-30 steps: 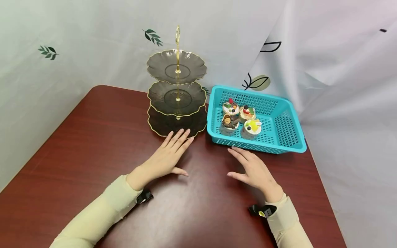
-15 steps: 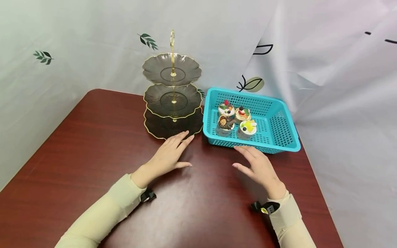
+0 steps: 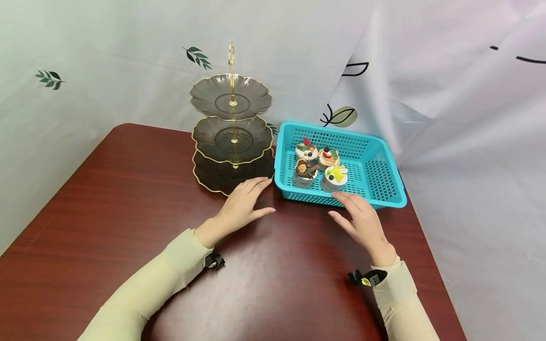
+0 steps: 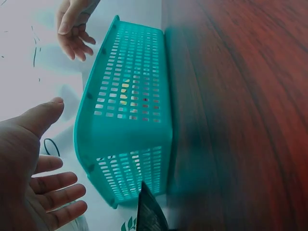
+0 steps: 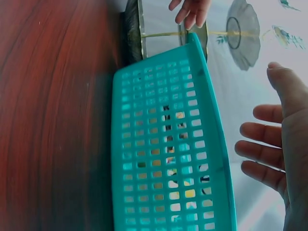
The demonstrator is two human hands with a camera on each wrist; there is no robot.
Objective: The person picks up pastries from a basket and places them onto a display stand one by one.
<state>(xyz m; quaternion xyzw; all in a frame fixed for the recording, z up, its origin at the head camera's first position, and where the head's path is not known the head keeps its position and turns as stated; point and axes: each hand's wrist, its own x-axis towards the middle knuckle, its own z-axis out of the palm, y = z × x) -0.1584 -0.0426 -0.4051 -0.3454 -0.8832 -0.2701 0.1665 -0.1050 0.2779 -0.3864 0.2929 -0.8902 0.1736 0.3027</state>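
- Standing upright at twelve o'clock from the left hand [image 3: 242,201]: three-tier stand [image 3: 219,135]; dark scalloped plates, gold rims; set on the reddish-brown table [image 3: 128,189];
- left hand: released, thumb spread from the fingers; fingertips overlap the lowest plate in head view; contact cannot be told;
- turquoise basket [image 3: 384,177]: just beside the stand; at two o'clock from the left hand, eleven o'clock from the right hand [image 3: 362,222];
- inside the basket, toward its nine o'clock end, four cups grouped: chocolate-topped cup [image 3: 304,176] at eight, red-berry cup [image 3: 306,151] at ten-thirty, strawberry-topped cup [image 3: 329,159] at two, yellow-topped cup [image 3: 335,178] at four;
- right hand: released, fingers loosely bent; near the basket's near rim, gap visible in right wrist view.
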